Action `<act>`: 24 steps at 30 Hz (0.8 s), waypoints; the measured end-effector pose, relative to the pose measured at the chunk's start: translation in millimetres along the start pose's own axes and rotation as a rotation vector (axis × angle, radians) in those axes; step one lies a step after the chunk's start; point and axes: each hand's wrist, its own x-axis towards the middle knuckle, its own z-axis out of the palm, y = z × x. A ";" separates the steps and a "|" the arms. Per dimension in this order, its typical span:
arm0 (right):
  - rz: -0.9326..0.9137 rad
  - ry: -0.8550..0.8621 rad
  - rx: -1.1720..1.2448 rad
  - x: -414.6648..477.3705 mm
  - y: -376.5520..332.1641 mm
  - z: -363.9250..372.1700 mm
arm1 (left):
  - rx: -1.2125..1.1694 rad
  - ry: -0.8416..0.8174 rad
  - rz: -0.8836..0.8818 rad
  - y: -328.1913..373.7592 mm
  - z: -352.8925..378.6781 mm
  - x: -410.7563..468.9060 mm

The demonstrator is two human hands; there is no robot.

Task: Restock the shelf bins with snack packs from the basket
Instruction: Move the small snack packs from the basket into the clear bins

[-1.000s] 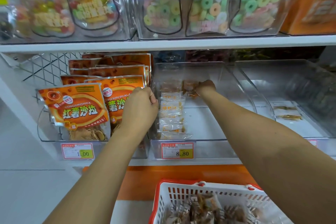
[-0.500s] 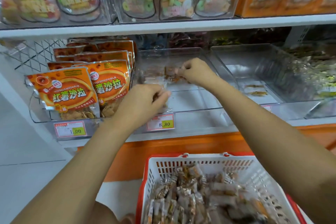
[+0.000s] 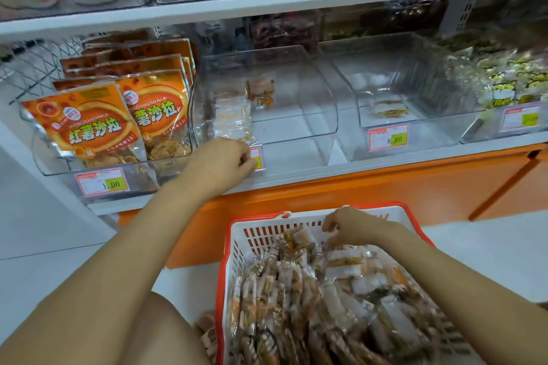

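— Hands apart: left hand (image 3: 221,163) curled at front lip of clear bin (image 3: 296,83), mid-frame, grip impossible to tell; right hand (image 3: 353,228) pinching snack packs (image 3: 341,290) in basket (image 3: 237,234), lower right.
— Take a small, tidy handful. Lay flat, labels forward.

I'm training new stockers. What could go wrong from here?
The basket is heaped; the right hand pulling one pack could drag neighbours over the rim. The few packs in the middle bin sit by its left wall; a careless drop might topple them. The left hand at the bin's lip could nudge it.
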 end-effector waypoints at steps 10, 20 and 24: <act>-0.055 -0.187 -0.190 10.1 28.7 65.1 | 0.021 -0.045 -0.057 7.5 -2.7 8.9; -0.051 -0.244 0.284 -17.5 43.6 18.8 | -0.257 -0.185 -0.032 21.6 -0.9 9.8; -0.125 -0.234 1.021 -30.5 42.8 -6.2 | -0.498 -0.342 -0.008 34.9 -0.4 7.6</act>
